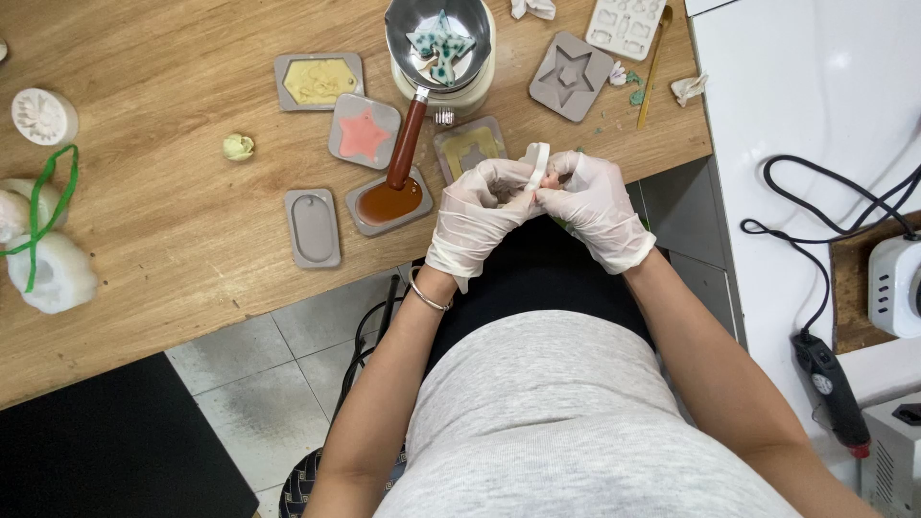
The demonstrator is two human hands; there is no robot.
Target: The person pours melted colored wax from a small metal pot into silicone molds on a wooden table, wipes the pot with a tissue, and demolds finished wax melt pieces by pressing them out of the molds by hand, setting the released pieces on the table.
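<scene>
While both gloved hands pinch a small white mould [537, 161], left hand [477, 213] and right hand [597, 203] are flexing it; releasing the cast piece calls for gentle peeling.

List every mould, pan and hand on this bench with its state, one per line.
Left hand: gloved, gripping a small white mould.
Right hand: gloved, pinching the same mould.
Star mould: filled with pink.
Oval mould: empty.
Tag mould: filled with yellow.
Grey star mould: empty.
Rounded mould: filled with brown.
Pan: holds an unmelted teal-and-white piece.
</scene>
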